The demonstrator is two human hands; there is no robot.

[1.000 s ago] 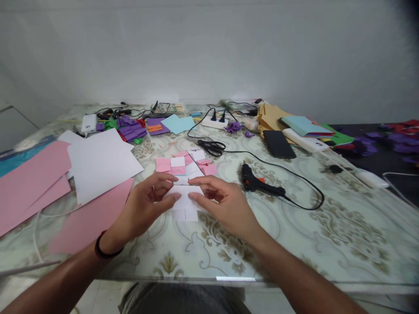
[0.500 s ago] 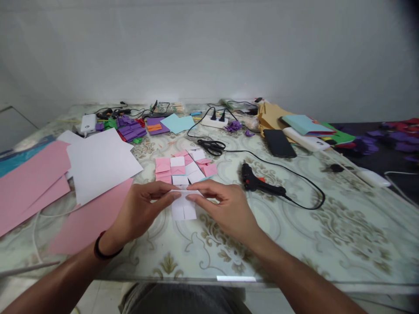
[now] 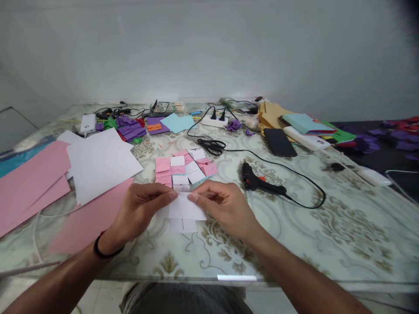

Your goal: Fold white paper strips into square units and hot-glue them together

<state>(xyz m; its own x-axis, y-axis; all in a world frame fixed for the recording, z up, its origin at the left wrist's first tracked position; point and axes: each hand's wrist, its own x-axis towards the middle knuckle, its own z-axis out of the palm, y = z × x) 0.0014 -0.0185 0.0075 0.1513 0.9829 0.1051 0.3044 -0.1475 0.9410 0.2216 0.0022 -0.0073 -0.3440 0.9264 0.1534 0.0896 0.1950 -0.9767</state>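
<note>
Between my two hands is a small piece of white paper [image 3: 187, 208], its top edge pinched by thumbs and fingers. My left hand [image 3: 145, 209] is closed on its left part, and my right hand [image 3: 225, 207] is closed on its right part. More white paper with a line down its middle [image 3: 182, 226] shows below the held piece; whether the two are joined I cannot tell. Just beyond my fingers lie several folded pink and white paper pieces [image 3: 178, 169]. To the right of my right hand rests a black glue gun [image 3: 260, 183] with its cord.
Large white sheets [image 3: 103, 165] and pink sheets [image 3: 32, 183] cover the table's left side. Black scissors [image 3: 212, 147], a white power strip [image 3: 214, 121] and a black phone [image 3: 279, 142] lie farther back. Purple folded strips [image 3: 131, 130] sit at back left, coloured paper [image 3: 306, 124] at back right.
The held white paper now shows a wider face toward me, hanging lower over the lined paper. Both hands stay nearly in place, still pinching.
</note>
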